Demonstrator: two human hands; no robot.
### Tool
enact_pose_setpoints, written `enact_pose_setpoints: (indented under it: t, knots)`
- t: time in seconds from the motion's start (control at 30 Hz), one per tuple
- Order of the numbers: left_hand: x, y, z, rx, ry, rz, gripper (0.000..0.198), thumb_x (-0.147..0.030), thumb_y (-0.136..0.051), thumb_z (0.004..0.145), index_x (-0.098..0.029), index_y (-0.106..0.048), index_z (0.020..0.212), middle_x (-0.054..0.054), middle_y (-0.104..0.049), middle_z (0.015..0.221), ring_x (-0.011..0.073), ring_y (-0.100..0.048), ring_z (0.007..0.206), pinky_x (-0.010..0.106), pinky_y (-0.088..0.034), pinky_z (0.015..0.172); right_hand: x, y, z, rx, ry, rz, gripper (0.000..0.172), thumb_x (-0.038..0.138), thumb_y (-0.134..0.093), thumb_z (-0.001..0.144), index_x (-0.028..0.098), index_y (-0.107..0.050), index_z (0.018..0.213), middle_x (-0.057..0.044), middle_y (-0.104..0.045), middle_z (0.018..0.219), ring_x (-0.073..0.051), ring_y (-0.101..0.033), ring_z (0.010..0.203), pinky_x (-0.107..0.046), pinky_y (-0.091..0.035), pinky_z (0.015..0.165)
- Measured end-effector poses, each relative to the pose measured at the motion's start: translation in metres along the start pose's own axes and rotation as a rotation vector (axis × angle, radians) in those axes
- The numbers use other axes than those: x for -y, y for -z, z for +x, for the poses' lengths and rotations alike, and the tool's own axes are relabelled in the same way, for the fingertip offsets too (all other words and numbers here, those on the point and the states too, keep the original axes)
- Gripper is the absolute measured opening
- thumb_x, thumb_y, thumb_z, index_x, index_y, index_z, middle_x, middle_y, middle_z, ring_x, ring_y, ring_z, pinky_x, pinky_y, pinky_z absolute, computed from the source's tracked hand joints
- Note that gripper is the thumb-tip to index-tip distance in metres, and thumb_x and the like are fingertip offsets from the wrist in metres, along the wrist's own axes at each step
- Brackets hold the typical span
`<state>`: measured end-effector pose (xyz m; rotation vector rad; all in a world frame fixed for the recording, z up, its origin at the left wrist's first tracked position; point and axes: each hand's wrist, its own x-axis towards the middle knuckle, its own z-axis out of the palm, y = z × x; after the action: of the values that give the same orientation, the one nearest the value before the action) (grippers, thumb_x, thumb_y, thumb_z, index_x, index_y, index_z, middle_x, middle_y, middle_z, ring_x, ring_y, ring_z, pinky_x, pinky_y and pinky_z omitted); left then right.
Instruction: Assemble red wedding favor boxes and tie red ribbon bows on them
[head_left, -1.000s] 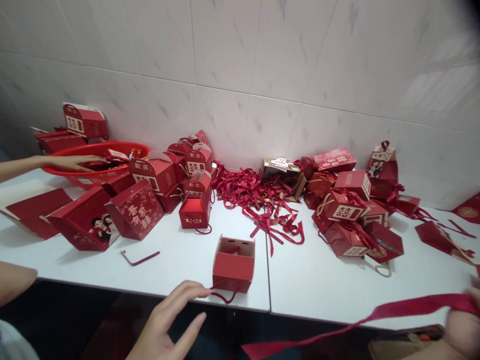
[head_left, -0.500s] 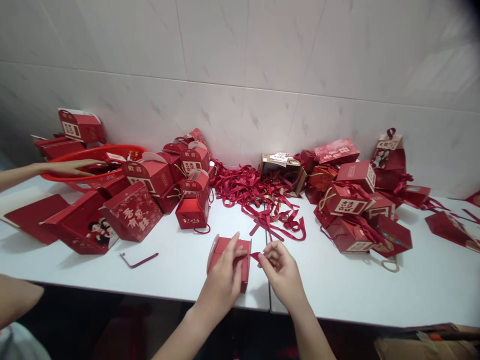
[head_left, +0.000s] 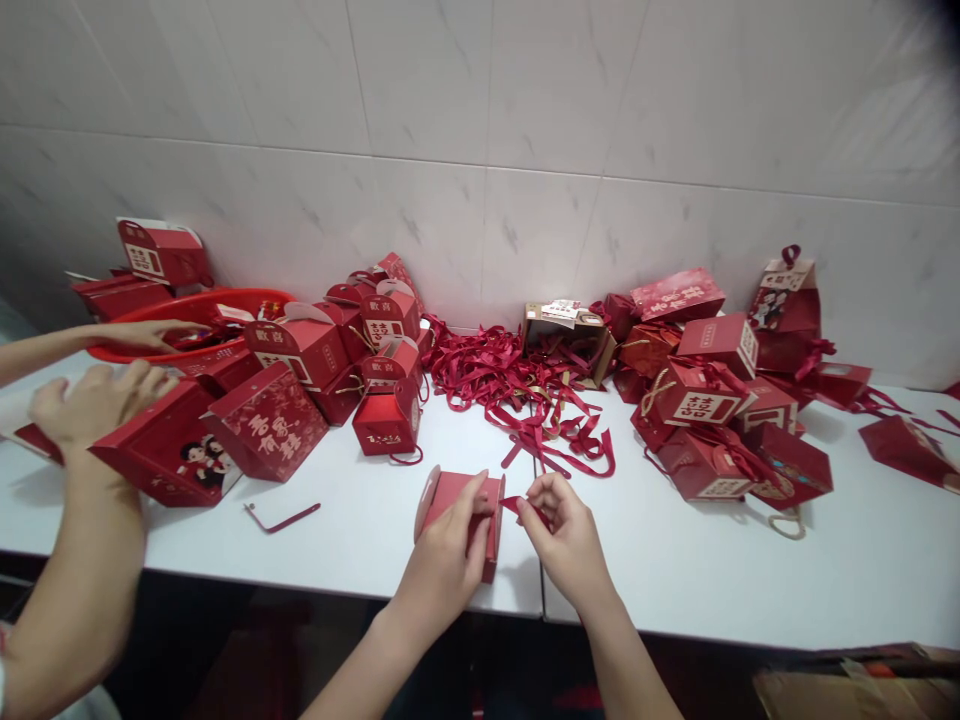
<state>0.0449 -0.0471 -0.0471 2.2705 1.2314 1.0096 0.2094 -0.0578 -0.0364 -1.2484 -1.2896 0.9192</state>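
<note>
A red paper gift box [head_left: 445, 492] lies near the table's front edge. Over its top and right side rests my left hand [head_left: 453, 540], fingers bent and gripping it, the thumb close to the right flap. Just right of the box, my right hand [head_left: 561, 530] pinches a dark red ribbon [head_left: 511, 503] that runs to the box's right flap. My fingers hide most of the ribbon and part of the box. Beyond both hands lies a tangled heap of loose red ribbons [head_left: 480, 370].
Red gift boxes [head_left: 296, 345] stand in a group on the left; more boxes [head_left: 697, 400] are piled right. An open cardboard box [head_left: 600, 360] backs the ribbons. A co-worker's hands [head_left: 101, 410] are by a red basin [head_left: 255, 297] at left. One ribbon strip [head_left: 292, 518] lies nearby.
A co-worker's forearm and hand have come in at the left, over the boxes there. My two hands stay nearly in place at the box and ribbon.
</note>
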Motion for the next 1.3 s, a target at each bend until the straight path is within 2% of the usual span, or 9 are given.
enact_pose_setpoints:
  t: [0.3,0.47,0.6,0.73,0.83,0.97,1.13,1.23,1.3]
  knots:
    - [-0.009,0.004,0.008,0.018,-0.055,0.049,0.029,-0.019,-0.038,0.094,-0.017,-0.053,0.119,0.011,-0.07,0.107,0.0211,-0.068,0.099,0.036,-0.055,0.085,0.012,-0.009,0.006,0.117,0.032,-0.01,0.01,0.022,-0.053,0.085,0.022,-0.047,0.093,0.003,-0.06,0.067,-0.015,-0.058,0.064,-0.025,-0.043,0.062]
    - [-0.019,0.013,0.012,0.05,0.031,0.006,0.032,-0.02,-0.033,0.096,-0.018,-0.046,0.124,0.007,-0.071,0.098,0.0187,-0.07,0.084,0.036,-0.054,0.077,0.012,-0.008,0.008,0.149,0.037,-0.023,0.016,0.025,-0.054,0.086,0.022,-0.048,0.1,0.004,-0.059,0.066,-0.015,-0.057,0.063,-0.026,-0.043,0.062]
    - [-0.027,0.019,0.016,0.051,0.087,-0.052,0.025,-0.024,-0.03,0.097,-0.022,-0.055,0.096,-0.003,-0.064,0.069,0.0155,-0.064,0.063,0.037,-0.051,0.077,0.015,-0.008,0.008,0.151,0.046,-0.06,0.018,0.027,-0.054,0.086,0.022,-0.049,0.102,0.004,-0.057,0.066,-0.014,-0.053,0.06,-0.025,-0.04,0.059]
    - [-0.025,0.016,0.02,-0.012,0.09,-0.015,0.024,-0.021,-0.032,0.095,-0.023,-0.049,0.078,-0.006,-0.055,0.058,0.0145,-0.055,0.052,0.042,-0.048,0.082,0.014,-0.01,0.005,0.149,0.066,-0.088,0.02,0.027,-0.054,0.086,0.022,-0.051,0.105,0.004,-0.056,0.066,-0.014,-0.053,0.059,-0.025,-0.042,0.058]
    - [-0.021,0.014,0.022,-0.084,0.089,-0.001,0.024,-0.021,-0.03,0.095,-0.023,-0.046,0.077,-0.003,-0.055,0.061,0.0177,-0.056,0.058,0.04,-0.048,0.079,0.013,-0.011,0.004,0.083,0.142,-0.165,0.03,0.028,-0.056,0.086,0.023,-0.053,0.115,-0.004,-0.062,0.092,-0.02,-0.06,0.085,-0.032,-0.048,0.076]
    - [-0.024,0.022,0.018,-0.134,0.069,-0.07,0.02,-0.022,-0.032,0.096,-0.023,-0.05,0.089,0.0,-0.061,0.075,0.0179,-0.06,0.07,0.031,-0.048,0.068,0.017,-0.015,0.009,0.103,0.239,-0.198,0.025,0.029,-0.057,0.087,0.026,-0.063,0.11,-0.009,-0.053,0.125,-0.025,-0.047,0.121,-0.042,-0.036,0.103]
    - [-0.027,0.041,0.006,-0.352,-0.08,-0.016,0.016,-0.017,-0.043,0.093,-0.023,-0.054,0.102,0.003,-0.062,0.093,0.0181,-0.06,0.089,0.03,-0.048,0.081,0.03,-0.013,0.01,0.076,0.241,0.035,0.01,0.027,-0.056,0.088,0.023,-0.065,0.088,-0.007,-0.065,0.105,-0.022,-0.059,0.104,-0.037,-0.044,0.094]
    - [-0.015,0.047,0.002,-0.495,0.034,0.037,0.018,-0.023,-0.05,0.09,-0.022,-0.053,0.108,0.006,-0.059,0.101,0.0222,-0.057,0.099,0.037,-0.047,0.088,0.039,0.0,0.002,0.005,0.249,0.133,0.013,0.028,-0.054,0.09,0.023,-0.066,0.09,-0.005,-0.068,0.09,-0.021,-0.062,0.09,-0.036,-0.048,0.084]
    - [-0.006,0.046,0.001,-0.446,0.097,0.071,0.025,-0.027,-0.052,0.089,-0.023,-0.054,0.113,0.008,-0.056,0.11,0.0246,-0.054,0.107,0.041,-0.046,0.092,0.045,0.011,-0.005,-0.06,0.315,0.18,0.015,0.027,-0.054,0.091,0.023,-0.068,0.09,-0.005,-0.067,0.087,-0.021,-0.062,0.087,-0.036,-0.049,0.08]
